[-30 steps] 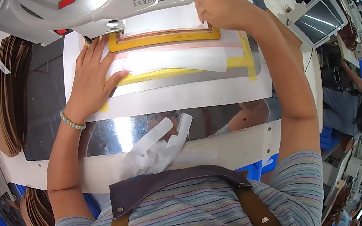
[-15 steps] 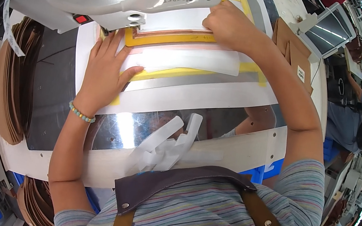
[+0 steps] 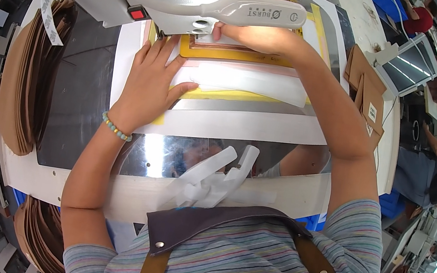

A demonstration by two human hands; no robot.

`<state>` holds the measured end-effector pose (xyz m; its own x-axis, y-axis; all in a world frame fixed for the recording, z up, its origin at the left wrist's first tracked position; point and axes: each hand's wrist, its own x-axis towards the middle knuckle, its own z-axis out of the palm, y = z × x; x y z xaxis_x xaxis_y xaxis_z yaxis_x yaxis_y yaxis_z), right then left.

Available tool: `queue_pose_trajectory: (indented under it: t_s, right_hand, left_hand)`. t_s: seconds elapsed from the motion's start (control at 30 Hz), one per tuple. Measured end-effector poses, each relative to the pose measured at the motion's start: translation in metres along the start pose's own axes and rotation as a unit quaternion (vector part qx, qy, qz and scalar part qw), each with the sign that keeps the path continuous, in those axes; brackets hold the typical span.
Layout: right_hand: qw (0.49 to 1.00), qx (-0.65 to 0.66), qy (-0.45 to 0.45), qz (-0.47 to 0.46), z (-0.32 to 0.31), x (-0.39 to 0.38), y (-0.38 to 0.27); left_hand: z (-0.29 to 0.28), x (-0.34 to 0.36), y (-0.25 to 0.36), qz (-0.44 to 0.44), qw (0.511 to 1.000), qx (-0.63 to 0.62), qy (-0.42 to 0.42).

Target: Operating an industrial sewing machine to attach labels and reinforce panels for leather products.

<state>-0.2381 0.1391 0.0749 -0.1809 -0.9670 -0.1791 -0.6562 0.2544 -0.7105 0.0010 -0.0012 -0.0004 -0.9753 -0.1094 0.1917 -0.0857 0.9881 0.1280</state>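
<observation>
My left hand (image 3: 153, 75) lies flat with its fingers spread on a white sheet (image 3: 129, 56), its fingertips beside the left end of a yellow frame (image 3: 232, 56). The frame has a brown inner edge and sits under the head of a sewing machine (image 3: 194, 8). My right hand (image 3: 253, 36) reaches leftward over the frame, close under the machine's grey arm-shaped cover (image 3: 255, 11). One fingertip points down near the needle area; the other fingers are mostly hidden. A white translucent strip (image 3: 251, 84) lies just in front of the frame, along yellow tape (image 3: 220, 94).
Crumpled white strips (image 3: 217, 174) lie on the near table edge. Stacked brown pieces (image 3: 29, 80) stand at the left, with more (image 3: 40, 234) below. Brown flat pieces (image 3: 368, 98) and a tilted screen (image 3: 409, 64) are at the right. A seated person (image 3: 429, 168) is farther right.
My right hand has moved left along the frame, from its right end to beneath the machine head. My left hand stays flat beside the frame. The whole view has shifted slightly.
</observation>
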Motion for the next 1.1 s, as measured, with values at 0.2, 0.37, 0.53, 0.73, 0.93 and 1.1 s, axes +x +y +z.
queue_pose_trajectory:
  t_s: [0.2,0.37,0.53,0.73,0.93,1.1]
  right_hand:
    - [0.994,-0.078,-0.011,0.079,0.024,0.017,-0.017]
    - [0.974,-0.195,0.115,0.024,0.028,0.001,0.013]
    - [0.952,-0.117,0.279,-0.052,0.015,-0.063,0.050]
    - [0.923,-0.043,0.378,-0.049,0.003,-0.093,0.091]
    - [0.915,-0.043,0.397,-0.059,0.012,-0.093,0.094]
    - [0.921,-0.038,0.385,-0.052,0.011,-0.094,0.084]
  left_hand:
    - [0.001,-0.001,-0.003,0.010,1.000,-0.005,0.007]
    - [-0.002,0.001,-0.001,0.001,1.000,0.004,0.008]
    - [-0.032,-0.007,-0.030,-0.022,0.997,-0.055,0.045]
    - [-0.104,-0.041,-0.161,-0.155,0.952,0.139,0.224]
    - [-0.130,-0.104,-0.266,-0.313,0.905,0.215,0.192]
    - [-0.113,-0.127,-0.292,-0.368,0.899,0.125,0.201]
